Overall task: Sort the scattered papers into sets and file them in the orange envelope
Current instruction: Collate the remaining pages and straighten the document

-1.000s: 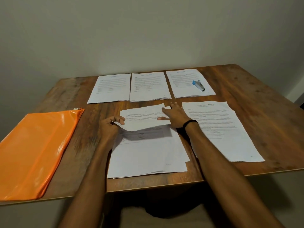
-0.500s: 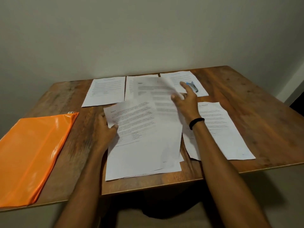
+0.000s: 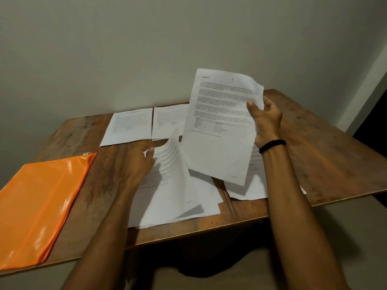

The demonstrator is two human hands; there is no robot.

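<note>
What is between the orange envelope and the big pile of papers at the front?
Just bare wooden table between the orange envelope and the pile, with the left forearm stretched above it. The head view shows this.

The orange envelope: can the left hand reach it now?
Probably yes: the orange envelope lies uncovered left of the left hand, only bare table between; that hand must first drop its curled sheet.

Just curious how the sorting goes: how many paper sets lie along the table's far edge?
2 show: the left set, and a second set right of it, partly behind the raised sheet. That sheet may hide another.
</note>
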